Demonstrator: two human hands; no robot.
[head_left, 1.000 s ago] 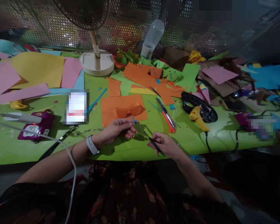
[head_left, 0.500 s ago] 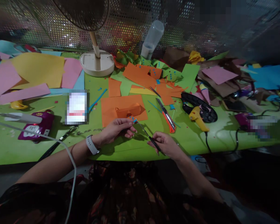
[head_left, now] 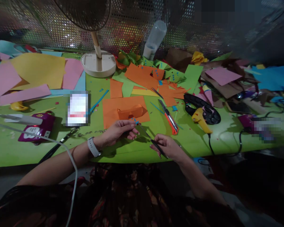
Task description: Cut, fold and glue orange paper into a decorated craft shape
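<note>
My left hand (head_left: 119, 130) pinches a small piece of orange paper with blue bits (head_left: 135, 121) between thumb and fingertips. In my right hand (head_left: 168, 147) is a slim tool with a black grip and thin metal end (head_left: 145, 130); its exact kind is unclear. The metal tip meets the blue bits at my left fingertips. Just beyond my left hand, a folded orange paper shape (head_left: 130, 112) rests on a flat orange sheet (head_left: 110, 108). An orange utility knife (head_left: 168, 117) lies to the right, blade extended.
A yellow glue gun (head_left: 202, 120) sits by a black palette-like tray (head_left: 213, 115). Left are a lit phone (head_left: 77, 108), a purple power strip (head_left: 39, 127) and a white cable (head_left: 71, 157). Behind stand a fan (head_left: 98, 64), a bottle (head_left: 155, 36) and paper scraps (head_left: 142, 75).
Both hands stay nearly in place. The tool's grip in my right hand has shifted very slightly; its tip remains by the blue bits.
</note>
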